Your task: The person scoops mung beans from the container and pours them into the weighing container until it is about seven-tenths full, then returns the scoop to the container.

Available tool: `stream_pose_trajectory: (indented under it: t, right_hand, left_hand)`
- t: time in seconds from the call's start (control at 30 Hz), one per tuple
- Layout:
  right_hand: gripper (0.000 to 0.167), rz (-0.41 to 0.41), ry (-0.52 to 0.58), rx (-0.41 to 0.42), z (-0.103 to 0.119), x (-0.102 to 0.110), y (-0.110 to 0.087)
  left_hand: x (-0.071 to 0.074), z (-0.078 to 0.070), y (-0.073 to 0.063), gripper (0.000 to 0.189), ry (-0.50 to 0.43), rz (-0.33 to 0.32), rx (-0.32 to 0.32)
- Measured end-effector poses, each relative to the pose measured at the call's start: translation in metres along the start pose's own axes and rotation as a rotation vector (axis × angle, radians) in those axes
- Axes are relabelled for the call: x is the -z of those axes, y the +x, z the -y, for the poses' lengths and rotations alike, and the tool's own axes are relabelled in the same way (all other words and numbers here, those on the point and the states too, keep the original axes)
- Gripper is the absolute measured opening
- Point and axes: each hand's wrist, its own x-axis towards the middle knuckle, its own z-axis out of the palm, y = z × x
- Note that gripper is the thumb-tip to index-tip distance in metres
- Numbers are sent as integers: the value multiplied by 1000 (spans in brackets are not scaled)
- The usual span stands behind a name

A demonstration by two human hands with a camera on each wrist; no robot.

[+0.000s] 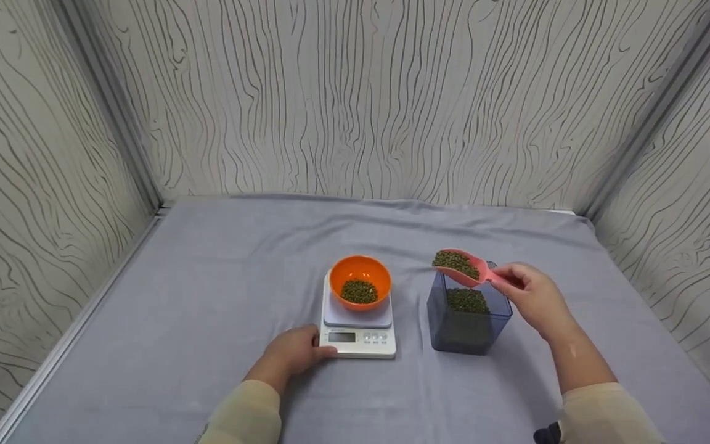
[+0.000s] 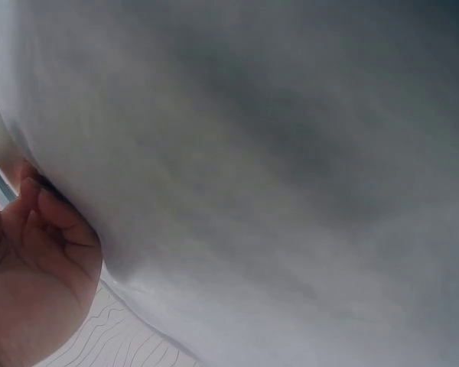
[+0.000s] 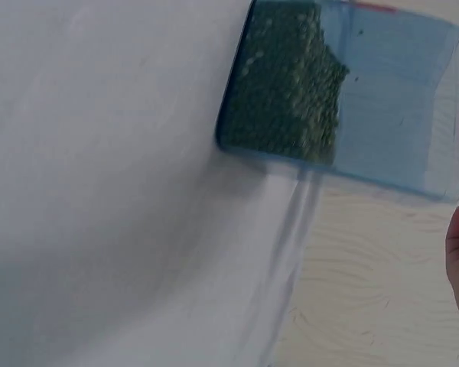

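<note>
In the head view my right hand [image 1: 537, 299] grips the handle of a pink scoop [image 1: 481, 271] heaped with small green beans [image 1: 455, 263]. The scoop is held over the open top of a translucent blue-grey container [image 1: 438, 320], which has more beans inside. My left hand [image 1: 293, 350] holds the front left corner of a white kitchen scale [image 1: 355, 350], thumb on its front edge. Curled fingers of that hand show in the left wrist view. On the scale's platform sits an orange bowl [image 1: 360, 266] with some beans at its bottom. The scale's display is unreadable.
A grey cloth [image 1: 207, 277] with wrinkles covers the table. Wood-patterned panels [image 1: 361, 111] stand behind and at both sides. A small dark object [image 1: 547, 433] lies beside the right sleeve at the bottom edge.
</note>
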Motion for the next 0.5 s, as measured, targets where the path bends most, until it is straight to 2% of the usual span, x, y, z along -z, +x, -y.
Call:
stream_pose_trajectory:
  t: [0.3, 0.5]
  right_hand:
    - [26, 38, -39, -13, 39, -31, 10]
    - [15, 36, -96, 88, 55, -52, 15]
  left_hand:
    - [1, -1, -2, 37, 17, -19, -25]
    - [0, 0, -1, 36, 10, -13, -9]
